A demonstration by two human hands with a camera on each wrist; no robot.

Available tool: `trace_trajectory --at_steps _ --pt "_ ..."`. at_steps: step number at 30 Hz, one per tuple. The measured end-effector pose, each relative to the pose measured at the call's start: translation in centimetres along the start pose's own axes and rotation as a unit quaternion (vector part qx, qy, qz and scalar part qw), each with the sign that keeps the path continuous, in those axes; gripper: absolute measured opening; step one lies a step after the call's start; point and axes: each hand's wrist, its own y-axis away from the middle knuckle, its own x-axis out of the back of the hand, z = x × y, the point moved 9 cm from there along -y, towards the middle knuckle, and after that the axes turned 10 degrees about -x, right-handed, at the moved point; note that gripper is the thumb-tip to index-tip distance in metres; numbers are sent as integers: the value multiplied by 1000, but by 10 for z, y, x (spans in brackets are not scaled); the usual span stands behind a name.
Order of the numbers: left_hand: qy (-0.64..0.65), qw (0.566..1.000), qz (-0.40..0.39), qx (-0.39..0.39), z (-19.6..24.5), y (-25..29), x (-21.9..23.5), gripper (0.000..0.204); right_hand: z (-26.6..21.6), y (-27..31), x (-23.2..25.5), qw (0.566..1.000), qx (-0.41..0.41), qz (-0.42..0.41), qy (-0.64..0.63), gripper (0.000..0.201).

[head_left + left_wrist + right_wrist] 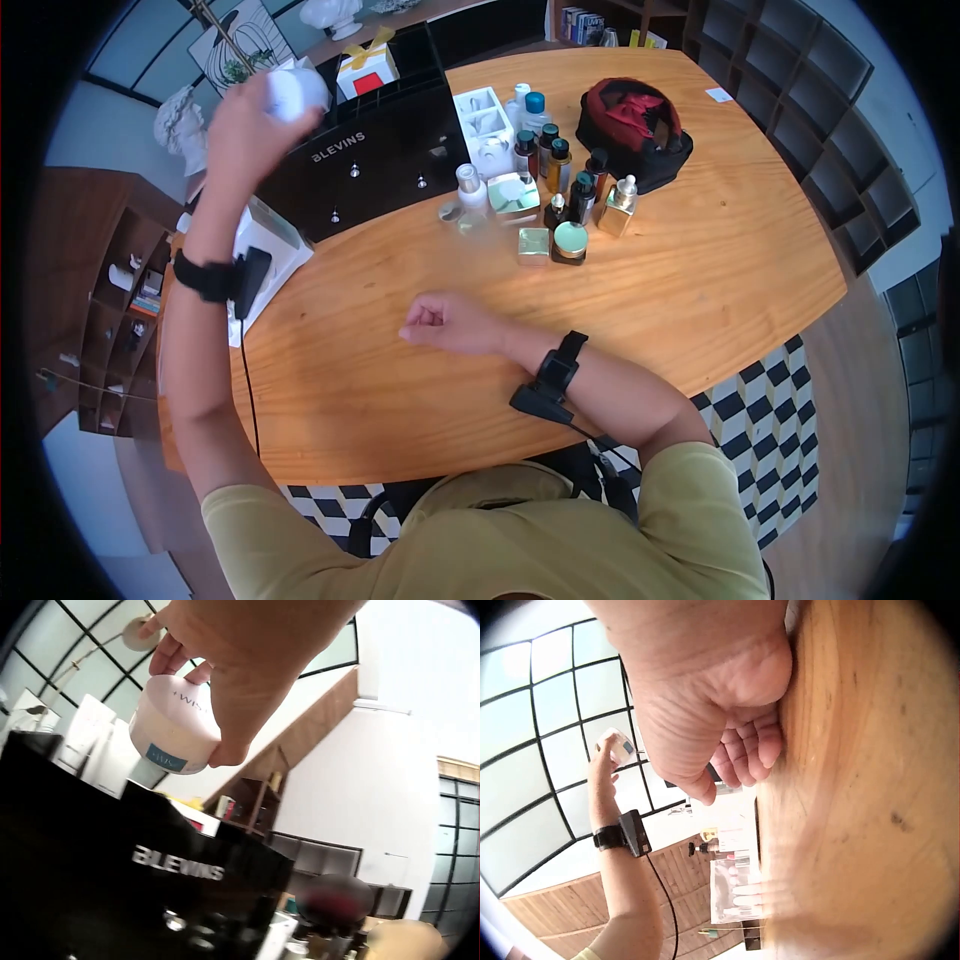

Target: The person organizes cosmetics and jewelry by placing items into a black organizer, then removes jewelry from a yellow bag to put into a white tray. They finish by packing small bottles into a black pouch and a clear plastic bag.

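My left hand [245,130] is raised over the black organizer box [385,165], which bears the word BLEVINS and small knobs. It grips a round white jar [176,727] with a blue label, thumb on one side and fingers on the other. Inside the box's open top sits a white box with a gold ribbon [366,70]. On the tabletop, my right hand [455,322] rests on its side, fingers loosely curled around nothing. The left hand and jar also show at the upper left of the right wrist view.
Right of the organizer stand a white divided tray [484,125], several dark bottles, a clear spray bottle [470,188], a green-lidded jar [571,241] and a gold dropper bottle [618,207]. Farther right is a black and red bag [640,130]. A white box [270,250] stands at left.
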Motion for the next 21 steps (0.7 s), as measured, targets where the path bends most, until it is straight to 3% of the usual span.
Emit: trace_trajectory --at_steps 1,3,6,7,9,12,15,18,21 --pt "43 998 -9 -41 26 9 3 70 2 0 -1 1000 -15 -4 3 25" --pt "140 980 -122 -65 75 34 -20 73 5 -3 -3 996 31 19 79 26" --pt "239 907 -322 -129 147 80 -69 76 -9 8 -10 975 56 46 209 27" --pt "261 882 -364 -144 173 91 -73 77 -14 14 -12 964 56 55 253 27" --pt "293 845 -404 -190 203 113 -92 78 -9 14 -13 974 57 57 213 25" --pt "286 876 -332 -203 216 125 -117 74 -2 12 -13 976 57 64 198 24" --pt "315 908 -156 -228 214 113 -94 61 -6 11 -12 970 78 71 220 23" --pt "294 937 -86 -166 179 65 -62 53 -11 12 -11 971 45 65 227 24" --pt "151 976 84 -136 100 13 -50 46 -9 11 -10 973 24 56 224 25"
